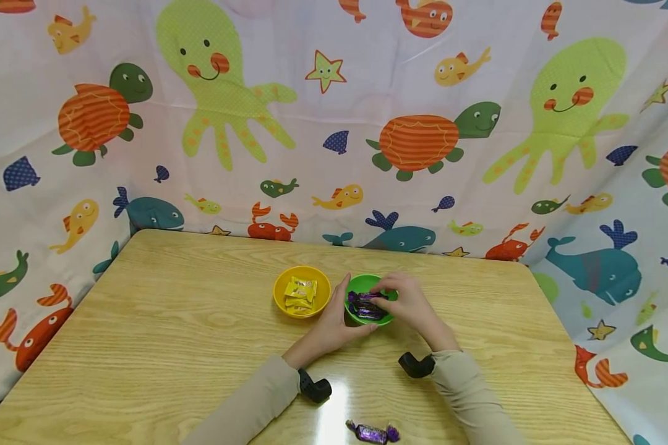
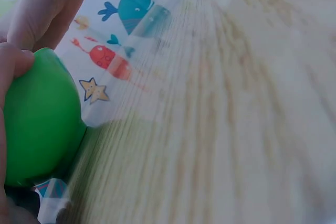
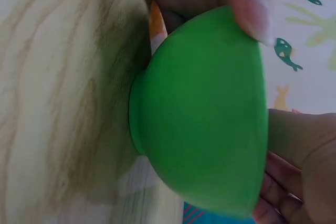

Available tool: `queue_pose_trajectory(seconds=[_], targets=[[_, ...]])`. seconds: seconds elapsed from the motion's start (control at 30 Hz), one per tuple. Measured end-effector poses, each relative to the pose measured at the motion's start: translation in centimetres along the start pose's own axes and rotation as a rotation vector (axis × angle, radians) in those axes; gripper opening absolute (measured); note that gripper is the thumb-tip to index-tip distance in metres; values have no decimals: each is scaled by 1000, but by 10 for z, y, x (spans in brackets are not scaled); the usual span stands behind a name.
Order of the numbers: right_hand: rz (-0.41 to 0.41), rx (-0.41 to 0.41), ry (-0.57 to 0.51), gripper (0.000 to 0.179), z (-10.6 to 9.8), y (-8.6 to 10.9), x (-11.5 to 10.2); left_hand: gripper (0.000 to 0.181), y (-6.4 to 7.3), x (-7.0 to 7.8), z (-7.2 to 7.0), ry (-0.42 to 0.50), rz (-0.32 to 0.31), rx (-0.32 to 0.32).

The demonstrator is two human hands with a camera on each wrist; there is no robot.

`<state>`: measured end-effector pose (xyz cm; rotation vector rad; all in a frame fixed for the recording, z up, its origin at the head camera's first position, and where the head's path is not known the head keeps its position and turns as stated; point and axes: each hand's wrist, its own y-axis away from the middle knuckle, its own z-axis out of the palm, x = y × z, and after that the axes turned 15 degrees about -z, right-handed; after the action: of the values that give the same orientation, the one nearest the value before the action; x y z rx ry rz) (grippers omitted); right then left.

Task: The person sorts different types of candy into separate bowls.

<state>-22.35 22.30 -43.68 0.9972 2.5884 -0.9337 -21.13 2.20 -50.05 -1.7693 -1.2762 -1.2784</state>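
Observation:
A green bowl point(image 1: 390, 316) stands on the table, and several candies in purple wrappers point(image 1: 367, 308) lie in it. My left hand point(image 1: 334, 321) grips the bowl, with its fingers along the left side and the thumb at the near rim. In the right wrist view the left thumb point(image 3: 256, 17) overlaps the rim of the bowl. My right hand point(image 1: 406, 300) reaches over the far right rim, and its thumb and fingertips pinch one purple-wrapped candy inside. The bowl wall hides the candies in both wrist views.
Just left of the green bowl stands a yellow bowl point(image 1: 279, 286) holding several yellow-wrapped candies point(image 1: 300, 293). A single purple-wrapped candy point(image 1: 373, 433) lies near the table's front edge. Behind the wooden table point(image 1: 172, 321) hangs a curtain point(image 1: 300, 136) printed with sea animals.

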Motion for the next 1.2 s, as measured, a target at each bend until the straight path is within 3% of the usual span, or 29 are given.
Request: queue_pose_trajectory(seconds=[0.33,0.63,0.87,1.07,1.2], targets=[[-80,-146,225,13,10,-14,-5,113,0,3,-1,9,-1,3],[-81,-151,246,14,13,-14,-6,114,1,5,-1,4,-25,-3],[-48,-117,183,14,5,-12,-11,113,0,5,0,14,-25,-5],[-36,-47,22,9,-13,-6,-25,113,1,6,-1,16,-25,-9],[-76,10,-86,10,-22,4,-39,114,1,5,-1,18,-23,-14]])
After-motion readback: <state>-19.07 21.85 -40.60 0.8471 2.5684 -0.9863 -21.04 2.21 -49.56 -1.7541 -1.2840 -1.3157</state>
